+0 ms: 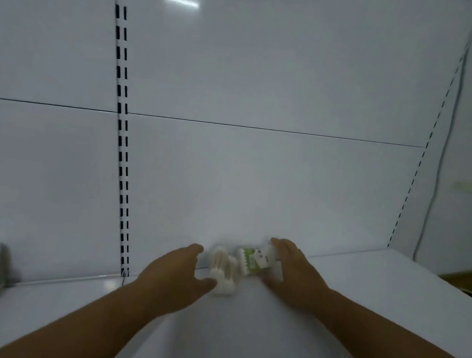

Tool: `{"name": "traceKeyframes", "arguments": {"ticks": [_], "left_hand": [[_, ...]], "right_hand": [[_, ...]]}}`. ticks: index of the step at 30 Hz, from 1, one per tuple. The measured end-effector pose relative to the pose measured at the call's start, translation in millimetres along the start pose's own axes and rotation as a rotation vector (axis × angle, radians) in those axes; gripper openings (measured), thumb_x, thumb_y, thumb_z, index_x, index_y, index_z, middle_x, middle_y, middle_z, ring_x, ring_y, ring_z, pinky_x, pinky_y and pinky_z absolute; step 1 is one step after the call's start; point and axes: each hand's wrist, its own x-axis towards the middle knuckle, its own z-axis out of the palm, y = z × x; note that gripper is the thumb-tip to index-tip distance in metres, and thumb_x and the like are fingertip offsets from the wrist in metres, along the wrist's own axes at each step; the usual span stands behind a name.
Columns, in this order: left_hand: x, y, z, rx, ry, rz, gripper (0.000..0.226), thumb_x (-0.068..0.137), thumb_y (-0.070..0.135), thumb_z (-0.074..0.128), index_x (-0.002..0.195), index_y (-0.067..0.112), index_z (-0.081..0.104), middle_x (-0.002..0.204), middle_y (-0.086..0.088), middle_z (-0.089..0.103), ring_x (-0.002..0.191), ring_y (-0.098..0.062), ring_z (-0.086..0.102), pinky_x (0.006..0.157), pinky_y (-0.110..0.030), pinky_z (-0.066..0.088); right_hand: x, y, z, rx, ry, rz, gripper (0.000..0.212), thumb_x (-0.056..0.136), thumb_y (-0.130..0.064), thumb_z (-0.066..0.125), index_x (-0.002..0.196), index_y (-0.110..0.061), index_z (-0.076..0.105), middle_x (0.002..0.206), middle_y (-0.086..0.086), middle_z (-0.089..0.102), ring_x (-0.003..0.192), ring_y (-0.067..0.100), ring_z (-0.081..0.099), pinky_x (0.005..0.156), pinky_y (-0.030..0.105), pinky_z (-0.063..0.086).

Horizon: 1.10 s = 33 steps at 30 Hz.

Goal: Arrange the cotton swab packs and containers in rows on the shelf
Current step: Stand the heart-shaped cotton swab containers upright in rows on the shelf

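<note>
While the left hand (178, 271) grips a clear cotton swab pack (221, 270) at the back of the white shelf (377, 285), the right hand (292, 268) holds a green-labelled pack (253, 260) just beside it.

a blurred clear swab pack (222, 271) lies beside a green-labelled pack (253, 260) at the back of the shelf (363, 280).

Both swab packs (253, 261) — motion-blurred, unreadable.
</note>
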Motion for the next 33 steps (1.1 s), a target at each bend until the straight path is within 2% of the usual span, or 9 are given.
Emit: {"name": "traceKeyframes", "arguments": {"ticks": [2, 5, 10, 13, 17, 21, 26, 29, 33], "left_hand": [[15, 16, 16, -0.047, 0.053, -0.12, 0.047, 0.09, 0.064, 0.042, 0.104, 0.023, 0.06, 0.104, -0.001, 0.063, 0.087, -0.012, 0.058, 0.078, -0.026, 0.044], [27, 29, 36, -0.031, -0.056, -0.29, 0.061, 0.096, 0.061, 0.031, 0.11, 0.012, 0.064, 0.115, -0.012, 0.064, 0.105, -0.026, 0.06, 0.09, -0.031, 0.047], [17, 35, 47, -0.456, 0.108, -0.392, 0.029, 0.084, 0.038, 0.065, 0.099, 0.014, 0.058, 0.086, 0.0, 0.063, 0.077, -0.014, 0.062, 0.052, -0.014, 0.046], [3, 38, 46, -0.672, 0.2, -0.41, 0.048, 0.074, 0.021, 0.079, 0.106, 0.016, 0.044, 0.084, 0.004, 0.055, 0.066, -0.003, 0.054, 0.04, -0.008, 0.038], [-29, 27, 29, -0.728, 0.192, -0.358, 0.097, 0.062, 0.015, 0.089, 0.138, 0.023, 0.029, 0.095, 0.018, 0.051, 0.072, 0.008, 0.056, 0.048, -0.004, 0.041], [-97, -6, -1, -0.836, 0.488, -0.371, 0.072, 0.054, 0.012, 0.086, 0.115, 0.028, 0.052, 0.091, 0.016, 0.065, 0.074, 0.007, 0.066, 0.055, -0.007, 0.046], [-185, -53, -27, -0.841, 0.798, -0.414, 0.075, 0.043, 0.037, 0.085, 0.093, 0.069, 0.04, 0.093, 0.015, 0.07, 0.08, -0.007, 0.07, 0.061, -0.016, 0.053], [-217, -82, -39, -0.857, 0.895, -0.427, 0.082, 0.045, 0.04, 0.091, 0.099, 0.069, 0.036, 0.109, 0.021, 0.061, 0.085, 0.005, 0.065, 0.061, -0.011, 0.05], [-241, -115, -48, -1.03, 1.001, -0.358, 0.064, 0.065, 0.052, 0.082, 0.116, 0.064, 0.046, 0.125, 0.025, 0.06, 0.111, 0.004, 0.059, 0.092, -0.026, 0.05]], "right_hand": [[13, 0, 1, 0.167, 0.0, 0.05, 0.065, 0.087, -0.05, 0.06, 0.139, -0.015, 0.04, 0.137, 0.005, 0.043, 0.124, 0.02, 0.046, 0.098, 0.029, 0.04], [26, 1, 11, 0.279, -0.051, 0.09, 0.048, 0.09, -0.06, 0.048, 0.115, -0.021, 0.061, 0.115, 0.004, 0.063, 0.108, 0.025, 0.059, 0.091, 0.033, 0.046], [41, -5, 20, 0.431, -0.063, 0.199, 0.047, 0.094, -0.058, 0.038, 0.103, -0.017, 0.058, 0.112, 0.009, 0.063, 0.107, 0.029, 0.057, 0.095, 0.039, 0.042], [45, -19, 18, 0.611, -0.017, 0.184, 0.033, 0.093, -0.044, 0.052, 0.093, -0.012, 0.058, 0.1, 0.01, 0.063, 0.096, 0.028, 0.059, 0.078, 0.031, 0.04], [31, -43, 9, 0.903, 0.027, -0.008, 0.01, 0.086, -0.025, 0.069, 0.088, -0.02, 0.06, 0.088, 0.0, 0.067, 0.082, 0.018, 0.063, 0.074, 0.033, 0.05], [12, -92, 6, 1.097, -0.112, -0.168, 0.016, 0.079, -0.013, 0.076, 0.086, -0.014, 0.062, 0.08, 0.004, 0.069, 0.069, 0.011, 0.066, 0.057, 0.021, 0.052], [-15, -191, 37, 0.955, -0.27, -0.351, 0.034, 0.068, -0.025, 0.084, 0.092, -0.022, 0.059, 0.092, -0.002, 0.064, 0.077, 0.014, 0.063, 0.058, 0.014, 0.049], [-27, -248, 48, 0.838, -0.196, -0.544, 0.037, 0.066, -0.038, 0.084, 0.089, -0.034, 0.056, 0.098, -0.015, 0.054, 0.083, 0.002, 0.057, 0.058, 0.014, 0.05], [-39, -309, 66, 0.854, -0.189, -0.692, 0.044, 0.058, -0.057, 0.079, 0.091, -0.045, 0.052, 0.102, -0.02, 0.051, 0.085, 0.001, 0.057, 0.054, 0.02, 0.053]]}}
